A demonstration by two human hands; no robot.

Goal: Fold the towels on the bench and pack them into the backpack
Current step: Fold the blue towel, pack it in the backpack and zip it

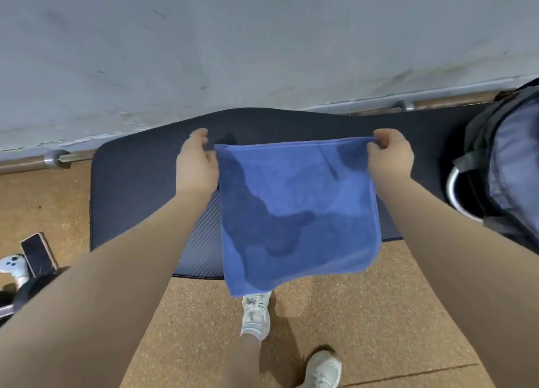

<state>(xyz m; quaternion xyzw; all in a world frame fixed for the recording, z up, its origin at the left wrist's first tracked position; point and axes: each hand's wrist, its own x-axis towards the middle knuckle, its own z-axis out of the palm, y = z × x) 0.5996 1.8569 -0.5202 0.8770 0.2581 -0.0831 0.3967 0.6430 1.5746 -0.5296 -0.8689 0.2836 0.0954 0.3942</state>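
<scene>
A blue towel (297, 212) hangs spread out in the air above the dark padded bench (140, 183). My left hand (197, 165) pinches its top left corner and my right hand (390, 157) pinches its top right corner. The towel's lower edge hangs past the bench's front edge, over the floor. The grey backpack (507, 165) stands at the right end of the bench, its opening facing me.
A grey wall (262, 43) rises right behind the bench, with a metal bar (58, 158) along its foot. A phone (38, 255) and a white controller (13, 266) lie at the lower left. My white shoes (256, 314) stand on the brown cork-like floor.
</scene>
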